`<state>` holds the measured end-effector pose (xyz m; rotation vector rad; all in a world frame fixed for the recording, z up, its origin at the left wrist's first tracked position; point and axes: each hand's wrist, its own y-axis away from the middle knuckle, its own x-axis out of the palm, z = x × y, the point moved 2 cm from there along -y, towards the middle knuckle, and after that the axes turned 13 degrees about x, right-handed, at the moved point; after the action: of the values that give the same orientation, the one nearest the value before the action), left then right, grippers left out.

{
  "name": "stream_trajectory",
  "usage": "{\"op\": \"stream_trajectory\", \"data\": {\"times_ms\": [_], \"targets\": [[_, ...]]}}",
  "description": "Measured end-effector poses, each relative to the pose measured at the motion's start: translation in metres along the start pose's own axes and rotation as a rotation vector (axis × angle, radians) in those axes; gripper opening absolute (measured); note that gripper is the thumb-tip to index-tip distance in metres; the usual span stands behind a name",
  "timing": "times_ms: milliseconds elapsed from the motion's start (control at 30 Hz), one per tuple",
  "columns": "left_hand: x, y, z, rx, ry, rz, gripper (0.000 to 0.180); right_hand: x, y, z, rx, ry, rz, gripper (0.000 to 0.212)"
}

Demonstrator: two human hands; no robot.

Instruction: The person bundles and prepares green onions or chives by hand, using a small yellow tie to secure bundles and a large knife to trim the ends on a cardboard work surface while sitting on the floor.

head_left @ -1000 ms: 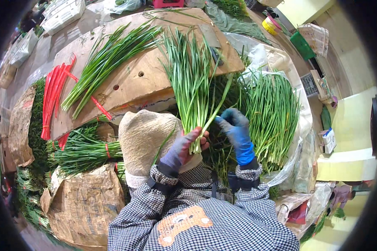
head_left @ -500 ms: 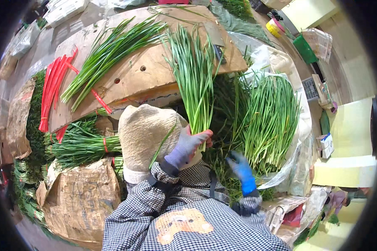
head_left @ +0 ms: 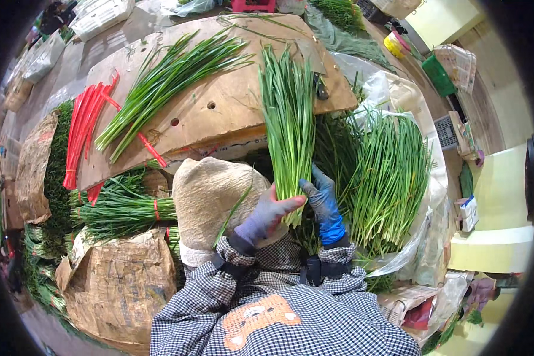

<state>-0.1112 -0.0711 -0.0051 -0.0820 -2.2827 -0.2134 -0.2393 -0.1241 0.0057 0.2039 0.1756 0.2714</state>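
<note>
A loose bunch of garlic chives [head_left: 288,124] stands out in front of me, leaf tips pointing away over the edge of the wooden board [head_left: 234,95]. My left hand [head_left: 266,216], in a grey-purple glove, is closed round its pale stalk ends. On the bunch's right side my right hand [head_left: 324,204], gloved in blue, grips the lower stalks with its thumb in front; some of its fingers are hidden. A second loose bunch [head_left: 166,89] lies slantwise on the board. Beside it are red tie strips [head_left: 89,124], bundled at one end.
To my right, a large pile of chives [head_left: 391,178] rests on plastic sheeting. A knife [head_left: 321,87] lies at the board's right end. Tied chives [head_left: 130,207] and brown paper [head_left: 118,285] are on my left. A beige cloth [head_left: 210,196] covers my knee.
My right hand has come up and left from beside the pile onto the stalks of the held bunch. The bunch has shifted slightly right in view and stands more upright.
</note>
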Motion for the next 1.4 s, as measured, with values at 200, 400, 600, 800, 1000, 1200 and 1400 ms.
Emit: {"op": "stream_trajectory", "data": {"times_ms": [200, 400, 600, 800, 1000, 1200, 1400], "targets": [[-0.005, -0.002, 0.008, 0.006, 0.021, -0.043, 0.044, 0.005, -0.002, -0.006, 0.033, -0.067, 0.027, 0.046], [0.001, 0.001, 0.002, -0.095, -0.032, -0.043, 0.032, 0.002, 0.002, 0.012, 0.025, 0.072, 0.069, 0.045], [0.012, 0.001, 0.0, -0.009, -0.183, -0.049, 0.033, -0.002, 0.003, 0.022, -0.063, 0.18, 0.055, 0.038], [0.015, 0.009, 0.002, 0.096, -0.318, -0.022, 0.045, -0.01, 0.0, 0.014, -0.09, 0.366, 0.01, 0.034], [0.021, 0.011, -0.044, 0.154, -0.668, 0.053, 0.05, -0.01, 0.001, 0.019, 0.043, 0.195, 0.101, 0.043], [0.043, 0.03, -0.131, 0.133, -0.706, 0.04, 0.058, 0.015, -0.003, 0.03, 0.061, -0.237, 0.198, 0.041], [0.044, 0.04, -0.254, 0.401, -1.08, 0.073, 0.05, 0.022, -0.009, 0.035, 0.008, -0.074, 0.192, 0.04]]}}
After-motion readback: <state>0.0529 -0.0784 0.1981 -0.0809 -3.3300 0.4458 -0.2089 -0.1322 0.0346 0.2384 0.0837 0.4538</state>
